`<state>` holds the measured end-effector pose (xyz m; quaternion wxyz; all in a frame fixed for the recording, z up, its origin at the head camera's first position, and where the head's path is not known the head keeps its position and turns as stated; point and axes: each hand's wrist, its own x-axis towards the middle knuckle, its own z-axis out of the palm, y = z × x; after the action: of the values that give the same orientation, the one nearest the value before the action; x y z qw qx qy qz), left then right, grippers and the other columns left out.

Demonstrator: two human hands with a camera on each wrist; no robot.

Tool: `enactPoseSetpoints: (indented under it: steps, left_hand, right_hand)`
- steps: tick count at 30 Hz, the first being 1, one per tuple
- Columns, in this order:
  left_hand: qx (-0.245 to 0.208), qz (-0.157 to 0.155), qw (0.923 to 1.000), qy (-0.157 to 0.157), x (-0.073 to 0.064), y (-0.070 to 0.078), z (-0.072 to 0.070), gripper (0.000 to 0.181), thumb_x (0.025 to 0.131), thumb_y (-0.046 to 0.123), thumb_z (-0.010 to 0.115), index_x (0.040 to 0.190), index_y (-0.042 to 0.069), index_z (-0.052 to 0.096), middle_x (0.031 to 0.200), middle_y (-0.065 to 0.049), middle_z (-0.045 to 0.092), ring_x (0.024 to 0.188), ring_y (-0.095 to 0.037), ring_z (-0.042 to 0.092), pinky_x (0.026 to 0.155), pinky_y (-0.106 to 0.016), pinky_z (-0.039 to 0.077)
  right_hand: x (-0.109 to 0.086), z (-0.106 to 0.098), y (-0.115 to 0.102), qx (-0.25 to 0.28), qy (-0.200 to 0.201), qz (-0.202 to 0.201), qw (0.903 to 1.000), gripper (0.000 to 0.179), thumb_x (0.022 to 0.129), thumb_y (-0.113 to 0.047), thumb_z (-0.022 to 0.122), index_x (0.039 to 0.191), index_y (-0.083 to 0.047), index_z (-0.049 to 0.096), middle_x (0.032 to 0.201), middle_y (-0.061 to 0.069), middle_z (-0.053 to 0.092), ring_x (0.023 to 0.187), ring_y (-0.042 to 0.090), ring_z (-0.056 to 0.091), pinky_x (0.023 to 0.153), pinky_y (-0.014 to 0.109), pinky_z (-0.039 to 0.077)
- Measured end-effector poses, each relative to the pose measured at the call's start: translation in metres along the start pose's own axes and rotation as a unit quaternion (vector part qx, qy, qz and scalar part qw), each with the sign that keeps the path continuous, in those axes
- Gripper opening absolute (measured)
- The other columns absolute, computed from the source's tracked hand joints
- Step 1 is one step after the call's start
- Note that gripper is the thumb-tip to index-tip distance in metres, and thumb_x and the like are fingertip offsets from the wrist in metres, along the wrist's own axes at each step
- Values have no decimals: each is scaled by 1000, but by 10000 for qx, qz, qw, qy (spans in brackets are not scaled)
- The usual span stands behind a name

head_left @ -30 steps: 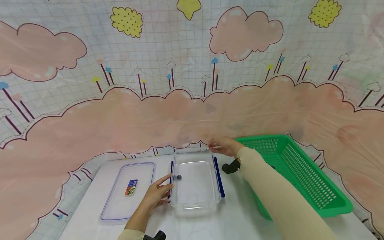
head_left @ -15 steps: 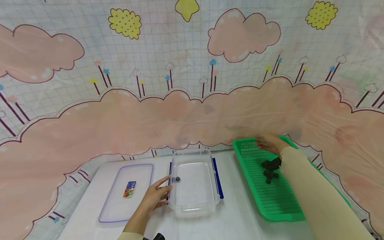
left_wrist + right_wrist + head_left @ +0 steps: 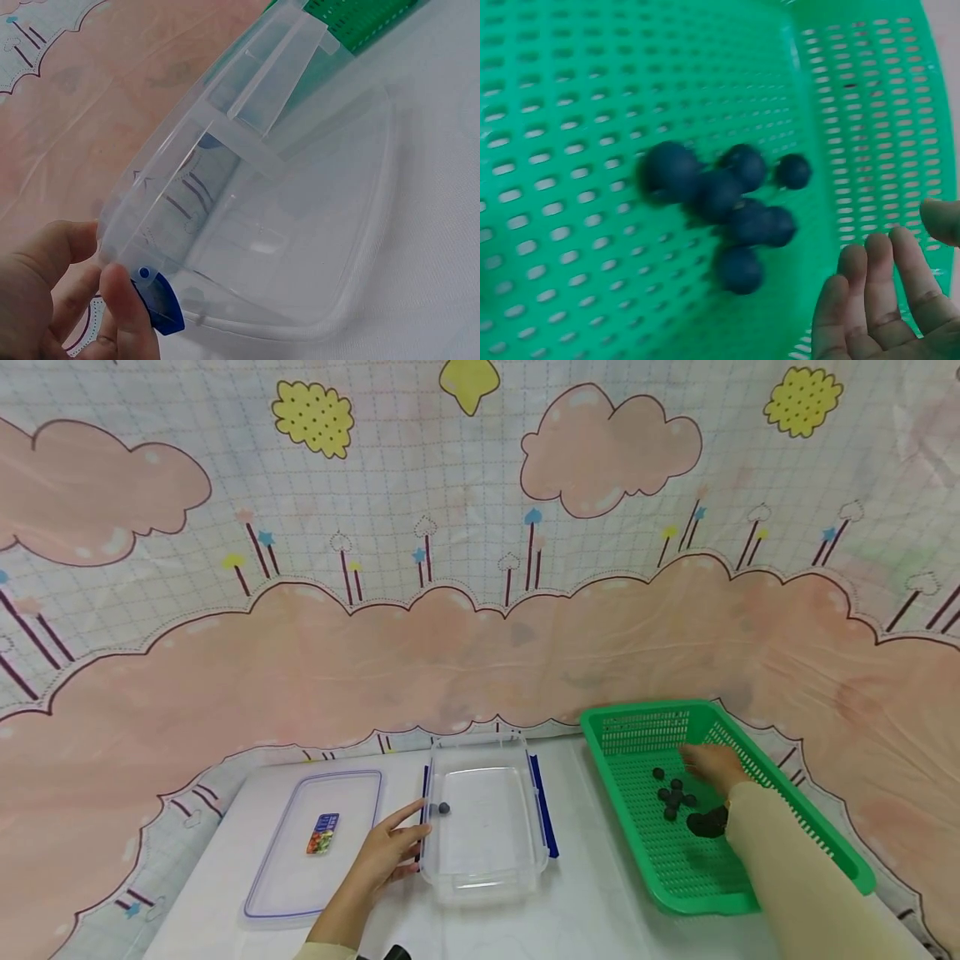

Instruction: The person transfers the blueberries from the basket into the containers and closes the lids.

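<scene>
Box [image 3: 487,835] between lid [image 3: 292,877] and basket [image 3: 645,735]

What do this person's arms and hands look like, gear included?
The right sleeve is plain cream, reaching near the wrist; the left sleeve, barely in view, matches. The left hand and right hand are ungloved. A black device sits near each wrist.

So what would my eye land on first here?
Probably the bright green basket on the right, with dark balls clustered on its floor near the right hand. Then perhaps the clear box to the basket's left, its side touched by the left hand.
</scene>
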<state>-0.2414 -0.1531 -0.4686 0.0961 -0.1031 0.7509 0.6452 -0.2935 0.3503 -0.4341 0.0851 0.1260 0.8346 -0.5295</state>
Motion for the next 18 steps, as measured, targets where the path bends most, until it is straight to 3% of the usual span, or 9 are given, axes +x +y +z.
enactPoseSetpoints:
  steps: [7, 13, 18]
  left_hand:
    - [-16, -19, 10000, -19, 0, -1, -2, 52, 92, 22, 67, 142, 19, 54, 99, -8, 56, 77, -15, 56, 59, -27, 56]
    - [-4, 3, 10000, 25, 0, 0, -1, 52, 91, 22, 69, 141, 19, 55, 98, -8, 57, 77, -15, 57, 58, -27, 55]
    - [-85, -24, 10000, 29, -1, 0, 0, 51, 91, 21, 69, 140, 19, 56, 97, -8, 56, 76, -15, 57, 58, -26, 55]
  right_hand:
    - [2, 5, 25, -392, 341, 31, 9986, 65, 100, -35, 50, 141, 15, 40, 142, 36, 40, 129, 50, 44, 102, 55, 44]
    - [-1, 12, 28, -1142, 710, -161, 9908, 55, 96, -34, 55, 125, 13, 58, 116, 34, 56, 104, 45, 55, 83, 53, 49]
    - [-3, 17, 29, -1480, 701, -224, 9862, 52, 96, -32, 54, 124, 11, 60, 127, 36, 52, 112, 50, 51, 89, 56, 48]
